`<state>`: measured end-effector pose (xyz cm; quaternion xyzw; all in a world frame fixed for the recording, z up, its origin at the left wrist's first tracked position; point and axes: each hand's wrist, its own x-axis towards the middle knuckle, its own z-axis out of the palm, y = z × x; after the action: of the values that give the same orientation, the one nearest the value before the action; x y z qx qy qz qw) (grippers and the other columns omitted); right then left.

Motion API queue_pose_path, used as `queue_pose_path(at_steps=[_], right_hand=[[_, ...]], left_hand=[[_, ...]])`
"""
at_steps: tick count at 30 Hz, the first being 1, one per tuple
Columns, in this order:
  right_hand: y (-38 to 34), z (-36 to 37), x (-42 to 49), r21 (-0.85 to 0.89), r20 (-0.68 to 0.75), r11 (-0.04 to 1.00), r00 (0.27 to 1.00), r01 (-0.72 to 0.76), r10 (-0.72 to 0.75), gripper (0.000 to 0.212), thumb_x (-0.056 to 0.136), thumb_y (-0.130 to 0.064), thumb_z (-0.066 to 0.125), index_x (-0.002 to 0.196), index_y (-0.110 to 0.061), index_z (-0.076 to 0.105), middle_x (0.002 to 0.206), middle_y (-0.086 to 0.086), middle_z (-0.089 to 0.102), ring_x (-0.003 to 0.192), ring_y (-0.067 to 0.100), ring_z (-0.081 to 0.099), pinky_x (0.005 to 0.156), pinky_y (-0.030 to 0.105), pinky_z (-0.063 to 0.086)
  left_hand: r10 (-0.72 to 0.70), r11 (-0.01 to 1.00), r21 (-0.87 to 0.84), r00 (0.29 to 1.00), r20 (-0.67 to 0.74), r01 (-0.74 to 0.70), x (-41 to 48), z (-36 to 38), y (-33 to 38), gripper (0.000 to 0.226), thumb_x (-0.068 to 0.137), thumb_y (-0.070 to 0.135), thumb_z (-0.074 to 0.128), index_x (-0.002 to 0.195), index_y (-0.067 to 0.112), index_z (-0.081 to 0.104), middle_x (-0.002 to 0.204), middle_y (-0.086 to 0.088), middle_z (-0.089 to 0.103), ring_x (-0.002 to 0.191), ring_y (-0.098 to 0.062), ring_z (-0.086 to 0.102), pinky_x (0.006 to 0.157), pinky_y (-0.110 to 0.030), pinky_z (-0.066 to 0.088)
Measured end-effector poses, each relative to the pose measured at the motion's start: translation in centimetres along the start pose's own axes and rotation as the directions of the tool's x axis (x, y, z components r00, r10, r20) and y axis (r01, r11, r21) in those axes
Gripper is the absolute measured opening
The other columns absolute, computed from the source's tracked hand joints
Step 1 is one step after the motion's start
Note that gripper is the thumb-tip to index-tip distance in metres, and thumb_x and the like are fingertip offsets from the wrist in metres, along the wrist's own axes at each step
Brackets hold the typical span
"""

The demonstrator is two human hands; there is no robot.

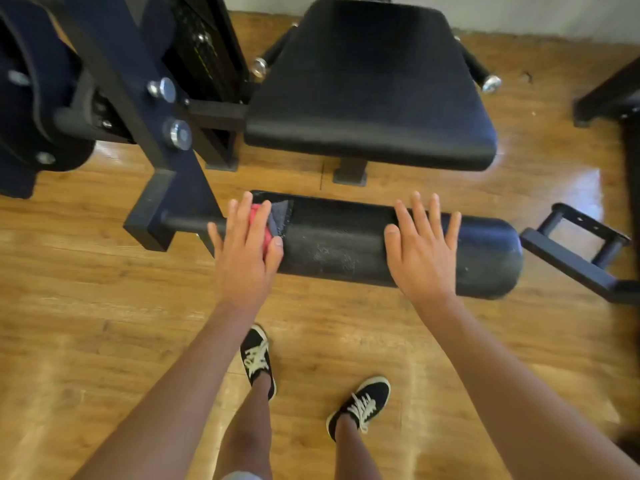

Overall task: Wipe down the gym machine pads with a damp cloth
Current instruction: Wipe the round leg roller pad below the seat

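A black cylindrical roller pad (339, 244) lies across the middle of the view, with dusty smears on its surface. My left hand (244, 247) presses a pink and grey cloth (273, 220) flat against the pad's left end; only part of the cloth shows between my fingers. My right hand (420, 244) rests flat on the pad's right half, fingers spread, holding nothing. Beyond the roller stands the machine's wide black seat pad (370, 84).
The dark blue machine frame (162, 147) and its bolts stand at the left, with the weight stack behind. A metal foot bar (581, 251) juts out at the right. My two black sneakers (258, 358) stand on the wooden floor (86, 323) below the roller.
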<state>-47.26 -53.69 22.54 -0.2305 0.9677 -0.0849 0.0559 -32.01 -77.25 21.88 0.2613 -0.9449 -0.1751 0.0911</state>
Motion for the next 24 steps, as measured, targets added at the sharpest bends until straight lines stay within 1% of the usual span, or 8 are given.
queue_pose_path(at_steps=[2, 4, 9, 13, 17, 21, 24], right_hand=[[0.1, 0.1, 0.3, 0.020, -0.035, 1.000, 0.999, 0.022, -0.021, 0.057, 0.110, -0.046, 0.014, 0.157, -0.021, 0.036, 0.168, 0.006, 0.025, 0.159, 0.026, 0.004, 0.125, 0.050, -0.010], [0.1, 0.1, 0.6, 0.035, -0.053, 0.998, 0.997, 0.053, -0.051, 0.057, 0.110, -0.046, 0.015, 0.157, -0.019, 0.035, 0.168, 0.008, 0.026, 0.159, 0.026, 0.005, 0.125, 0.049, -0.010], [0.5, 0.0, -0.7, 0.058, -0.050, 0.997, 0.998, 0.044, -0.041, 0.059, 0.109, -0.044, 0.019, 0.157, -0.015, 0.036, 0.168, 0.009, 0.025, 0.159, 0.028, 0.006, 0.125, 0.052, -0.007], [1.0, -0.3, -1.3, 0.041, -0.040, 0.998, 0.998, 0.052, -0.050, 0.060, 0.108, -0.045, 0.022, 0.157, -0.014, 0.037, 0.169, 0.009, 0.024, 0.159, 0.028, 0.006, 0.125, 0.052, -0.007], [1.2, -0.4, -1.3, 0.027, -0.018, 0.997, 0.998, 0.068, -0.067, 0.060, 0.109, -0.047, 0.022, 0.158, -0.016, 0.035, 0.169, 0.008, 0.022, 0.159, 0.027, 0.004, 0.125, 0.051, -0.008], [1.9, -0.5, -1.1, 0.015, -0.015, 0.996, 0.996, 0.083, -0.083, 0.061, 0.109, -0.051, 0.020, 0.158, -0.017, 0.034, 0.169, 0.007, 0.022, 0.159, 0.026, 0.003, 0.126, 0.052, -0.007], [1.8, -0.5, -1.0, 0.028, -0.015, 0.995, 0.996, 0.092, -0.092, 0.062, 0.109, -0.051, 0.019, 0.158, -0.017, 0.034, 0.169, 0.007, 0.022, 0.159, 0.026, 0.003, 0.125, 0.053, -0.007]], left_hand=[[-0.051, 0.998, -0.042, 0.998, -0.043, 0.049, 0.0, 0.2, 0.6, 0.053, 0.105, 0.036, 0.035, 0.156, 0.020, 0.038, 0.169, -0.004, 0.022, 0.158, -0.028, 0.012, 0.124, -0.060, 0.005], [-0.073, 0.995, -0.069, 0.995, -0.070, 0.068, 0.2, 0.4, 1.2, 0.053, 0.106, 0.034, 0.035, 0.156, 0.018, 0.038, 0.169, -0.006, 0.022, 0.158, -0.031, 0.011, 0.124, -0.059, 0.005], [-0.058, 0.995, -0.080, 0.995, -0.085, 0.051, 0.0, 0.7, 1.1, 0.053, 0.106, 0.026, 0.037, 0.157, 0.013, 0.037, 0.168, -0.012, 0.022, 0.157, -0.035, 0.011, 0.125, -0.057, 0.010], [0.000, 1.000, -0.024, 0.998, -0.057, -0.002, 0.1, 0.7, 0.7, 0.052, 0.106, 0.029, 0.036, 0.156, 0.016, 0.036, 0.168, -0.009, 0.023, 0.157, -0.031, 0.012, 0.124, -0.060, 0.007], [-0.035, 0.999, 0.014, 0.998, -0.059, 0.036, -0.1, 0.6, 0.0, 0.053, 0.106, 0.033, 0.036, 0.157, 0.022, 0.033, 0.169, -0.002, 0.022, 0.158, -0.024, 0.009, 0.123, -0.060, 0.001], [-0.179, 0.982, -0.074, 0.977, -0.116, 0.171, -0.4, 1.8, 3.5, 0.051, 0.106, 0.027, 0.039, 0.156, 0.019, 0.035, 0.169, -0.006, 0.022, 0.158, -0.029, 0.010, 0.124, -0.060, 0.008], [-0.132, 0.987, -0.098, 0.987, -0.087, 0.124, -0.8, 2.9, 6.5, 0.050, 0.106, 0.023, 0.042, 0.156, 0.018, 0.036, 0.168, -0.007, 0.023, 0.157, -0.030, 0.011, 0.123, -0.059, 0.012]])
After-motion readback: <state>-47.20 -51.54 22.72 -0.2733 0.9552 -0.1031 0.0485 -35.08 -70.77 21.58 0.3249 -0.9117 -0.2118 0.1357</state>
